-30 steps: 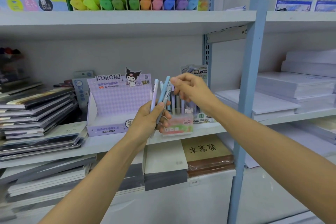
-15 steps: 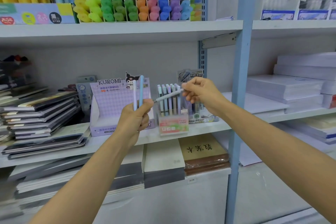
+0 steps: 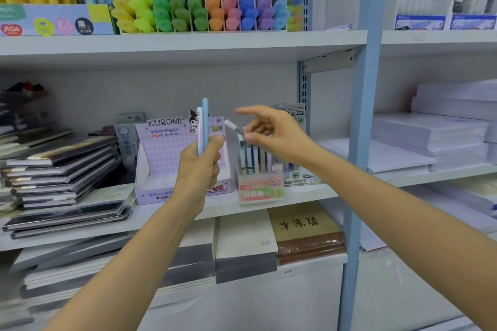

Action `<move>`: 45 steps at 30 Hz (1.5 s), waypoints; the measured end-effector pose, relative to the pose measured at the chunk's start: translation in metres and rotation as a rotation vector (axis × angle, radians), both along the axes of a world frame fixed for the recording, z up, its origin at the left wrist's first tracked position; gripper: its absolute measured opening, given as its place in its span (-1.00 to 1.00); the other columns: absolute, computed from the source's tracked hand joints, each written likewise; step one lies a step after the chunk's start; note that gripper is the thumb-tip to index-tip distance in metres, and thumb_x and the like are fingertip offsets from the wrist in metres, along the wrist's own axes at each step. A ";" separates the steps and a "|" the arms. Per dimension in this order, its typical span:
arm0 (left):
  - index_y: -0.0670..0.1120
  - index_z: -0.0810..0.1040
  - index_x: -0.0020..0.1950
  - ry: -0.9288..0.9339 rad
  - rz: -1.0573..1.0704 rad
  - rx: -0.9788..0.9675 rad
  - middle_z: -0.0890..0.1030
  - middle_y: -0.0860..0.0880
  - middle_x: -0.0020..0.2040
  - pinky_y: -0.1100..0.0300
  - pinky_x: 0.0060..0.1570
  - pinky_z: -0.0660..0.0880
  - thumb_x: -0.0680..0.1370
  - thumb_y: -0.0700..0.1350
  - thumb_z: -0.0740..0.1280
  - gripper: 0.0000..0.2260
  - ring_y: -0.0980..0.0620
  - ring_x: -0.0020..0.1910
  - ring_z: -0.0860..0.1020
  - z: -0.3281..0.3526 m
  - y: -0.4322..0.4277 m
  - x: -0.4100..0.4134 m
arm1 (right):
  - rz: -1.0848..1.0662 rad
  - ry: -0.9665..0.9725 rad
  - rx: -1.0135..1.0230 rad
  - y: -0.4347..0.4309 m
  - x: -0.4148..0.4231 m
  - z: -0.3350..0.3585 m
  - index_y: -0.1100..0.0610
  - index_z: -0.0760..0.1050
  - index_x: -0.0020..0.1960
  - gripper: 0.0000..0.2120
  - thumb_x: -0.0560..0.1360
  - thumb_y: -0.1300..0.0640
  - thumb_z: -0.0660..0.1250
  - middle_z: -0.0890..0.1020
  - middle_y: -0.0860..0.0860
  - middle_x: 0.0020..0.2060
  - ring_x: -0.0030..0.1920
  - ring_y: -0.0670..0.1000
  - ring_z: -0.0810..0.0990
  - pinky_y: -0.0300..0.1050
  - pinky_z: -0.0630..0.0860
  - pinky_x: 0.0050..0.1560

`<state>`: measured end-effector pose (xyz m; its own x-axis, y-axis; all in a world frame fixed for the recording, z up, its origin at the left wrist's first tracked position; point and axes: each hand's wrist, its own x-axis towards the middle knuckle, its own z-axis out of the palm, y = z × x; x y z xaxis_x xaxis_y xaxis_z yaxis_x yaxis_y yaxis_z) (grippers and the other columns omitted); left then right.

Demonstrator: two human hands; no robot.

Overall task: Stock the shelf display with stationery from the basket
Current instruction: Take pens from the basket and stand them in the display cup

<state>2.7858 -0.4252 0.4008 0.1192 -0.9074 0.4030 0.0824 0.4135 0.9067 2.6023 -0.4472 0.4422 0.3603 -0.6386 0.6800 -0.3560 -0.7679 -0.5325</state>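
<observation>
- left hand [image 3: 199,169]: fingers curled, clamped on two pens [image 3: 203,126]; pens upright, sticking out above the thumb; blue one taller
- right hand [image 3: 271,137]: thumb and lower fingers pinch white pen [image 3: 233,126]; index finger [image 3: 244,111] straight, apart from the rest, above the pen
- white pen tilted; free end pokes up-left past the right fingertips, near the left thumb, not touching
- pen box [image 3: 262,188] right below the right fingers, on shelf [image 3: 242,207]; stocked pens [image 3: 254,158] upright inside
- white pen's lower end: hidden by hand, cannot tell
- Kuromi box [image 3: 161,150] behind the left fingers
</observation>
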 end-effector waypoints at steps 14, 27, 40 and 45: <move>-0.09 0.65 0.02 -0.032 -0.086 0.078 0.30 0.01 -0.37 0.33 -0.62 0.13 0.64 -0.13 0.19 -0.77 0.12 -0.54 0.15 -0.023 -0.016 0.007 | -0.054 -0.539 -0.019 -0.038 0.010 -0.004 0.16 0.42 0.19 -0.72 0.52 0.34 0.35 0.53 0.13 -0.06 -0.06 0.13 0.63 -0.14 0.63 -0.10; -0.10 0.60 0.22 -0.142 -0.038 0.133 0.58 -0.01 -0.02 0.37 -0.60 0.19 0.66 -0.06 0.19 -0.75 0.18 -0.61 0.20 -0.028 -0.014 0.002 | -0.204 -0.163 -0.056 -0.054 0.021 -0.028 0.17 0.43 0.10 -0.77 0.50 0.30 0.39 0.56 0.00 -0.12 -0.17 0.04 0.62 -0.08 0.63 -0.10; -0.09 0.61 0.18 -0.130 -0.074 0.129 0.64 0.05 -0.04 0.36 -0.58 0.19 0.66 -0.06 0.19 -0.75 0.17 -0.57 0.19 -0.028 -0.014 0.006 | -0.372 0.074 -0.105 -0.060 0.017 -0.025 0.15 0.61 0.10 -0.85 0.56 0.20 0.33 0.59 0.01 -0.10 -0.14 -0.06 0.54 -0.13 0.53 -0.05; -0.08 0.62 0.17 -0.159 -0.077 0.084 0.59 0.03 -0.13 0.35 -0.57 0.18 0.65 -0.05 0.20 -0.75 0.16 -0.56 0.20 -0.028 -0.012 0.010 | -0.377 0.055 -0.104 -0.051 0.016 -0.022 0.06 0.55 0.25 -0.74 0.59 0.05 0.28 0.51 -0.03 -0.05 -0.13 -0.16 0.47 -0.27 0.42 -0.07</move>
<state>2.7958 -0.4375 0.3729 -0.0113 -0.9427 0.3335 -0.0362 0.3337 0.9420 2.6181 -0.4979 0.4206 0.1513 -0.6615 0.7345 -0.6494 -0.6268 -0.4307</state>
